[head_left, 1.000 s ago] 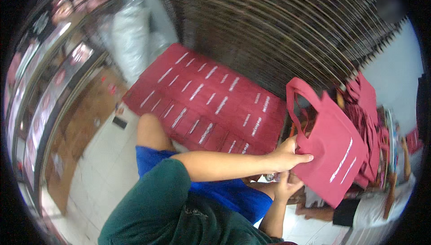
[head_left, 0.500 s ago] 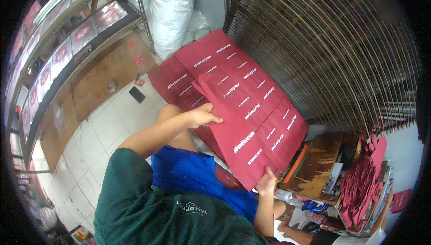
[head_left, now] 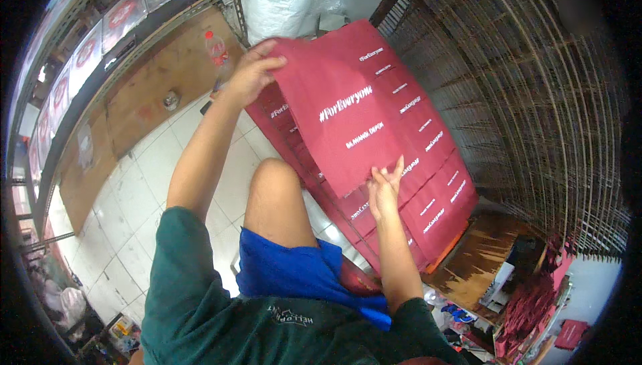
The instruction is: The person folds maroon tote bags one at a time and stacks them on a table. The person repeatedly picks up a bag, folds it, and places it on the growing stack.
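Note:
A dark red fabric sheet (head_left: 328, 151) with white lettering spans between my two hands. My left hand (head_left: 254, 74) pinches its far left corner, the thumb lying along the edge. At its near edge my right hand (head_left: 386, 191) grips with thumb and fingers, one finger pointing up over the cloth. Beneath lie rows of like red printed sheets (head_left: 435, 164), overlapping each other on a raised surface. The held sheet covers part of them, and its near edge looks slightly blurred.
A metal drying rack (head_left: 495, 90) of many wires rises on the right. Shelving with printed sheets in clear film (head_left: 127, 20) runs along the left. White sacks (head_left: 277, 4) stand behind. A stained wooden board (head_left: 468, 248) and bundled red cloth (head_left: 528, 305) sit at lower right.
The sheet has moved away from my body and toward the far left, over the laid sheets. My left hand has swung up to its far corner; my right hand has moved farther forward.

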A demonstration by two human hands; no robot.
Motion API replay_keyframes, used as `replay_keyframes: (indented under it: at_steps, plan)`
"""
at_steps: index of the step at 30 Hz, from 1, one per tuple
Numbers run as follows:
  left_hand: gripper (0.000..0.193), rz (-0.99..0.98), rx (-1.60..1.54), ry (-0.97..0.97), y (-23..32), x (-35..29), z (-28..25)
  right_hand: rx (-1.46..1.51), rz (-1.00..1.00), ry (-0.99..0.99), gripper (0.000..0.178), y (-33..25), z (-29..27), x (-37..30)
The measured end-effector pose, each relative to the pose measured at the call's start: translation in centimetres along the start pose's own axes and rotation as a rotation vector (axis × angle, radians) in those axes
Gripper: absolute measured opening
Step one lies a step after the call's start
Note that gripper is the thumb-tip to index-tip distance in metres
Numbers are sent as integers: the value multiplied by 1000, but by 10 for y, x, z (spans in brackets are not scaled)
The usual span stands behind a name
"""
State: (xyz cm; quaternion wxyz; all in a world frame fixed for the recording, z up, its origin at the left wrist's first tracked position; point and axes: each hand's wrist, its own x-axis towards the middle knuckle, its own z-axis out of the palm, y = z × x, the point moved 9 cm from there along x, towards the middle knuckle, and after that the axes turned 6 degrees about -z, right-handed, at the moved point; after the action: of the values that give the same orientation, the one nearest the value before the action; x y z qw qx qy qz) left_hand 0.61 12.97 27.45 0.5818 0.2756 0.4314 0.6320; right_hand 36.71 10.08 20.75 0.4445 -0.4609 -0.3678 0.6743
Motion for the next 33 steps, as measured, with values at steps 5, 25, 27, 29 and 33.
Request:
replay_keyframes:
  at_steps: [5,25,27,29,33]
  plan:
    - [59,154,-360,229,-17,-21,-91,-30,13,-36,87,63,61,49]
    - [72,-260,170,680,-260,-39,-189,-499,279,-18,67,183,-83,39]
    - [73,-273,188,638,-246,-37,-179,-512,309,70,64,180,-131,12]
    - [73,-269,207,629,-250,-39,-187,-535,301,122,61,171,-163,-12]
    - [74,-292,230,618,-248,-39,-177,-579,270,205,58,160,-204,-48]
